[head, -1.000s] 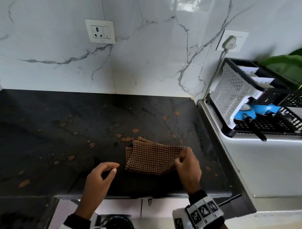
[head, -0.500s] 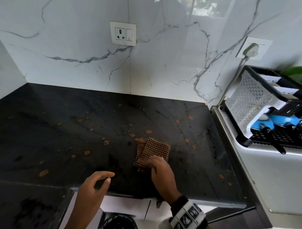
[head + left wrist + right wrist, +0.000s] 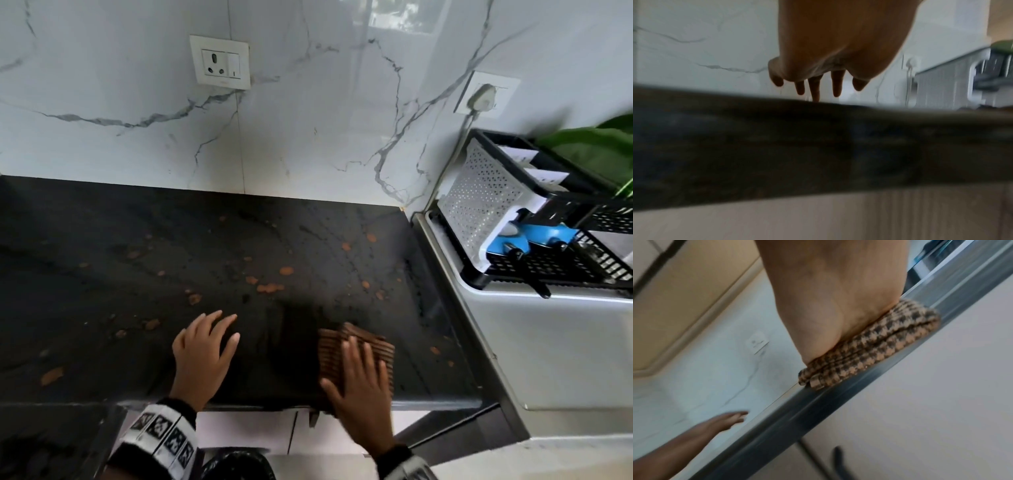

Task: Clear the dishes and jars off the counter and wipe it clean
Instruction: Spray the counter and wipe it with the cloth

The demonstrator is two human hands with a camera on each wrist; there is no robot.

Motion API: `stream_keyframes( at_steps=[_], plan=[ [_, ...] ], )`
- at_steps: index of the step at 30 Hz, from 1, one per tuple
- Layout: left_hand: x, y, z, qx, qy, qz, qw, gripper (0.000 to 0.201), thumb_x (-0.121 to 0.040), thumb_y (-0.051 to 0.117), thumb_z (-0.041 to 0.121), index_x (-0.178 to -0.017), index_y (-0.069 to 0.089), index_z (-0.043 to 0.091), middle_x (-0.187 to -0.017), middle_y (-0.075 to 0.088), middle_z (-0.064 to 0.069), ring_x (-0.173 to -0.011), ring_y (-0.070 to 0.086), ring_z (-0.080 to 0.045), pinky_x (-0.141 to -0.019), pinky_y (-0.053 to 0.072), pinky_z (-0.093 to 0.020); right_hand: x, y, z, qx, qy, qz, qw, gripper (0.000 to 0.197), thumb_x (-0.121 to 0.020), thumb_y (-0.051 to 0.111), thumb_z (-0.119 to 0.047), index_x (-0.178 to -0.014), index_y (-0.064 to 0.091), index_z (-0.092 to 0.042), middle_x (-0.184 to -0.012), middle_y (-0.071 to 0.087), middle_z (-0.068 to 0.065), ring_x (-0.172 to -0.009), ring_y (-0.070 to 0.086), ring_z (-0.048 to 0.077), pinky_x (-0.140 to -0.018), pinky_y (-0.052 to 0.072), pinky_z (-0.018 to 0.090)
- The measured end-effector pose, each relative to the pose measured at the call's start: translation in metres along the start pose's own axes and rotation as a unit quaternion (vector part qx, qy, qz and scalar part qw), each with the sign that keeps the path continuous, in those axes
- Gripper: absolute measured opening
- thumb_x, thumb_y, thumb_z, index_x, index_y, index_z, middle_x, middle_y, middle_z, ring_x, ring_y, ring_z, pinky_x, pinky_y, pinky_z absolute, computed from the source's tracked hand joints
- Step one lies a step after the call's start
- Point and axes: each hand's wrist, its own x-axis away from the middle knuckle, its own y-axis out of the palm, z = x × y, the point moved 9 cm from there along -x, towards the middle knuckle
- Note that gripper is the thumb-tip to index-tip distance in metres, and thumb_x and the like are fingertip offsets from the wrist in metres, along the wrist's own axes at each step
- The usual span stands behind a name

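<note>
The head camera looks down from above at the dark counter (image 3: 171, 257) and white wall (image 3: 308, 120). Each wrist camera sits low by the counter's front edge, very near its own hand (both pictures are blurry). All three share the counter and wall.

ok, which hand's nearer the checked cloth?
Right. The right hand lies flat on top of the checked cloth, pressing it at the counter's front edge. The left hand is off to its left, apart, over bare counter.
</note>
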Motion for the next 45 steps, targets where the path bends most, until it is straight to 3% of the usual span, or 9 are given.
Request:
stream_keyframes(
  at_steps=[5,9,14,18,23,26,31,35,45],
  plan=[
    [-0.008,0.018,-0.013,-0.094,-0.003,0.008,0.996,0.057,-0.095,0.020,0.050,-0.114,0.062,0.018,-0.122,0.060,-0.014,-0.116,0.051,-0.034,-0.100,0.024,-0.055,0.016,-0.025,0.129,-0.009,0.151,0.031,0.988,0.095,-0.083,0.009,-0.076,-0.135,0.049,-0.008,-0.142,0.047,0.013,-0.128,0.045,0.038,-0.099,0.034,0.060],
    [-0.007,0.012,-0.007,-0.088,-0.008,0.040,0.995,0.045,-0.086,0.034,0.039,-0.113,0.062,0.015,-0.125,0.058,-0.014,-0.119,0.049,-0.035,-0.104,0.018,-0.054,0.010,-0.042,0.159,-0.003,0.261,0.002,0.965,0.094,-0.078,0.019,-0.075,-0.144,0.035,-0.011,-0.152,0.031,0.014,-0.140,0.026,0.039,-0.109,0.020,0.063],
    [-0.006,0.004,-0.006,-0.072,-0.008,0.070,0.995,0.045,-0.086,0.032,0.037,-0.107,0.064,0.014,-0.123,0.060,-0.011,-0.121,0.047,-0.032,-0.112,-0.002,-0.039,-0.021,-0.018,0.054,-0.032,0.114,-0.049,0.992,0.109,-0.061,-0.006,-0.081,-0.151,0.008,-0.021,-0.159,-0.004,0.001,-0.146,-0.003,0.029,-0.115,-0.003,0.049],
    [-0.006,0.002,-0.005,-0.078,-0.009,0.064,0.995,0.042,-0.086,0.032,0.035,-0.104,0.064,0.014,-0.120,0.062,-0.009,-0.120,0.048,-0.030,-0.111,-0.006,-0.037,-0.029,0.013,-0.073,0.053,-0.043,-0.069,0.995,0.080,-0.075,0.030,-0.070,-0.136,0.047,-0.022,-0.145,0.044,0.002,-0.134,0.041,0.028,-0.108,0.015,0.046],
    [-0.004,-0.001,-0.005,-0.091,-0.006,0.065,0.994,0.040,-0.088,0.031,0.030,-0.104,0.064,0.014,-0.119,0.062,-0.008,-0.119,0.049,-0.029,-0.111,-0.003,-0.039,-0.010,0.016,-0.093,0.052,-0.101,-0.068,0.991,0.066,-0.086,0.026,-0.067,-0.136,0.043,-0.028,-0.143,0.047,-0.005,-0.134,0.036,0.021,-0.109,0.008,0.044],
    [-0.005,0.000,-0.005,-0.093,-0.005,0.063,0.994,0.041,-0.088,0.030,0.031,-0.104,0.064,0.015,-0.119,0.062,-0.007,-0.119,0.049,-0.030,-0.111,-0.002,-0.040,-0.006,0.005,-0.014,0.017,-0.014,-0.050,0.999,0.075,-0.077,0.034,-0.069,-0.138,0.040,-0.026,-0.144,0.046,-0.001,-0.133,0.033,0.025,-0.108,0.010,0.043],
    [-0.005,0.001,-0.002,-0.092,0.004,0.075,0.993,0.040,-0.088,0.031,0.030,-0.102,0.065,0.015,-0.118,0.063,-0.006,-0.119,0.050,-0.029,-0.111,0.000,-0.041,0.000,-0.037,0.155,0.003,0.237,-0.045,0.970,0.083,-0.085,0.024,-0.071,-0.151,0.002,-0.026,-0.159,-0.004,-0.002,-0.146,0.000,0.027,-0.116,0.004,0.051],
    [-0.004,0.000,0.002,-0.094,0.019,0.092,0.991,0.038,-0.088,0.033,0.027,-0.101,0.065,0.014,-0.116,0.064,-0.006,-0.117,0.052,-0.028,-0.110,0.004,-0.043,-0.028,-0.044,0.166,-0.041,0.310,-0.038,0.949,0.079,-0.091,0.035,-0.060,-0.151,0.003,-0.021,-0.160,-0.003,0.002,-0.146,-0.004,0.029,-0.116,0.001,0.054],
    [-0.002,-0.005,-0.004,-0.074,-0.004,0.106,0.992,0.038,-0.087,0.030,0.022,-0.112,0.059,0.015,-0.121,0.061,-0.005,-0.117,0.051,-0.027,-0.111,0.001,-0.039,-0.066,0.021,-0.100,0.004,-0.099,-0.197,0.975,0.079,-0.092,0.035,-0.058,-0.150,-0.006,-0.024,-0.156,-0.022,-0.002,-0.142,-0.023,0.025,-0.110,-0.018,0.051]
  ],
)
